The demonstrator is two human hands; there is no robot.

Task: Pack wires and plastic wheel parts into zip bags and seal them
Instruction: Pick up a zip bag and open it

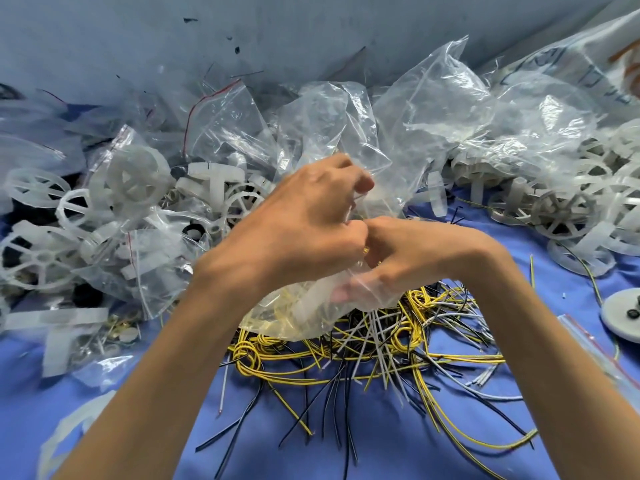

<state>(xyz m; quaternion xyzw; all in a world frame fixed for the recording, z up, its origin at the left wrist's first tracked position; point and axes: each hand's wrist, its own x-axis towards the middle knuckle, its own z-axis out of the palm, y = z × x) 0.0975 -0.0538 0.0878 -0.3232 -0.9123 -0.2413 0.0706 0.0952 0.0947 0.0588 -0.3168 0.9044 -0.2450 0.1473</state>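
Note:
Both my hands meet over the middle of the blue table, holding one clear zip bag [294, 313] above a tangle of yellow, black and grey wires [381, 348]. My left hand [304, 220] grips the bag's upper part with curled fingers. My right hand [408, 254] is curled round the bag's side, with fingertips showing through the plastic. A white plastic part and some yellow wire lie inside the bag. White plastic wheel parts [131, 181] are heaped at the left, some of them in filled zip bags.
A large crumpled clear bag [450, 109] lies behind my hands. More white wheels [561, 213] pile up at the right. A white disc [623, 317] sits at the right edge, with flat zip bags [595, 355] beside it. Grey wall behind.

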